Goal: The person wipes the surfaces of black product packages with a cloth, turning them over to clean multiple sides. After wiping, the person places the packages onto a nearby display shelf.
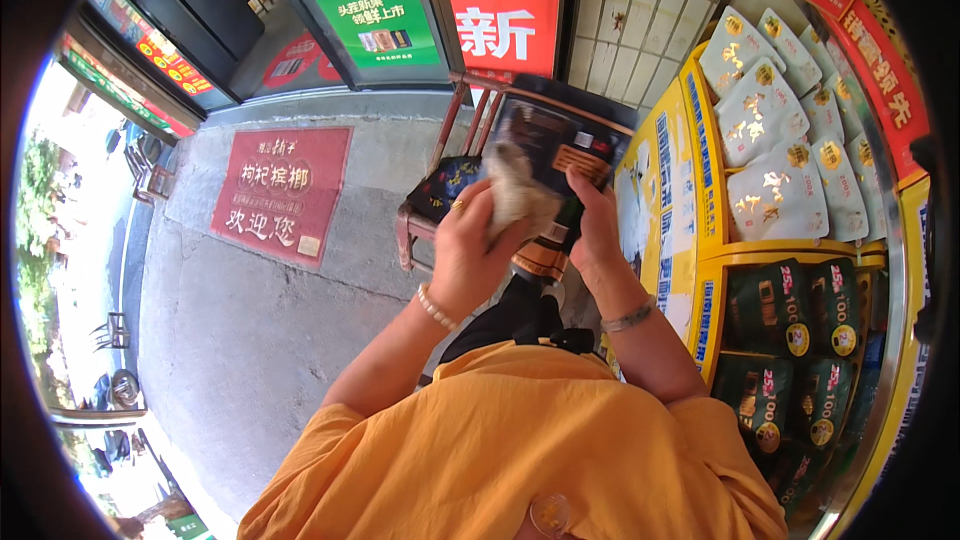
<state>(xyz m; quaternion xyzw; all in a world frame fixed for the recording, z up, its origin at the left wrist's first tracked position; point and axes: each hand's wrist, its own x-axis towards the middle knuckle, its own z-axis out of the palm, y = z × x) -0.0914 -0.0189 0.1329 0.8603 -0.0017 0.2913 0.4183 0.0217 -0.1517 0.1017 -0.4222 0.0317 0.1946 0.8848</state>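
Note:
In my right hand [600,229] is a large dark pouch [544,124] with copper-coloured printed panels, gripped at its right edge with the thumb on its face. My left hand [472,255] is closed around a crumpled beige cloth [517,191], which lies against the pouch and blurs with motion. Below the cloth, a dark surface with a barcode and a copper band [541,261] shows; I cannot tell whether it belongs to the same pouch. Behind my left hand, a dark patterned packet [450,187] lies on the seat of a reddish wooden chair [409,232].
A yellow display rack [705,165] on the right carries grey-white pouches [761,112] above and dark green ones [769,307] below. A red mat [281,195] lies on the concrete floor [225,330]. A glass door with a green poster [373,11] stands ahead.

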